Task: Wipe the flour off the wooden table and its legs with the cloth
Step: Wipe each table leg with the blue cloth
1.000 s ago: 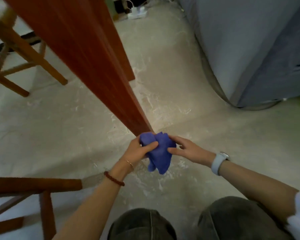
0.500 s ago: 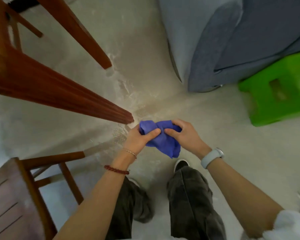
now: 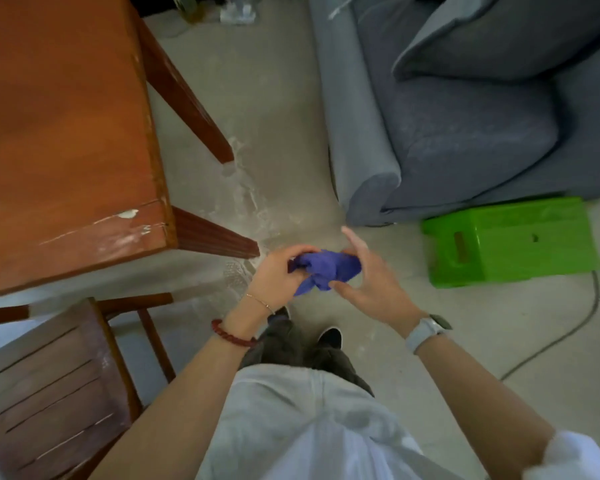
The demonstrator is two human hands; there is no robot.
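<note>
A crumpled blue cloth (image 3: 328, 268) hangs between my hands, above the floor and just right of the table's near leg (image 3: 215, 239). My left hand (image 3: 279, 275) grips the cloth's left end with curled fingers. My right hand (image 3: 368, 275) cups the cloth's right side, its fingers spread and nearly straight, the thumb under the cloth. The wooden table (image 3: 66, 133) fills the upper left; white flour streaks mark its near right corner and edge. A second table leg (image 3: 187, 95) slants down behind.
Flour is smeared on the concrete floor (image 3: 246, 199) between the two legs. A grey sofa (image 3: 465, 116) stands at the right, a green plastic stool (image 3: 510, 240) beside it, with a cable on the floor. A wooden chair (image 3: 49, 379) sits at the lower left.
The view rose from down by the leg's foot to standing height above the tabletop. My right hand's fingers loosened from pinching the cloth to spread around it.
</note>
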